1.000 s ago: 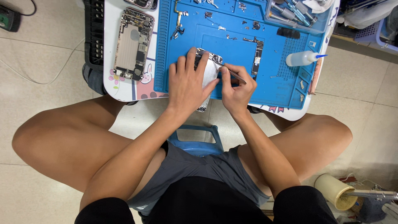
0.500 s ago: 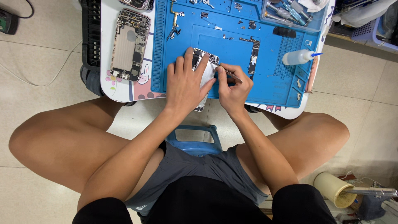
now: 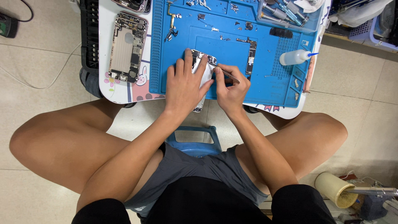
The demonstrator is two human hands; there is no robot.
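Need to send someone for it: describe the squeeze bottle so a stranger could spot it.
Start at the blue work mat on the small table. At its right side lies a small translucent bottle, on its side; unlike the metal parts around, it has a blue pointed tip.

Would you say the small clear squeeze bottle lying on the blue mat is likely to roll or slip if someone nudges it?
The squeeze bottle lies on its side and looks round-bodied, so a nudge would probably roll it. It appears to be thin clear plastic, so likely light and easily shoved. The blue mat looks rubbery and ridged, which may slow sliding, and its tapered blue nozzle might make it curve.
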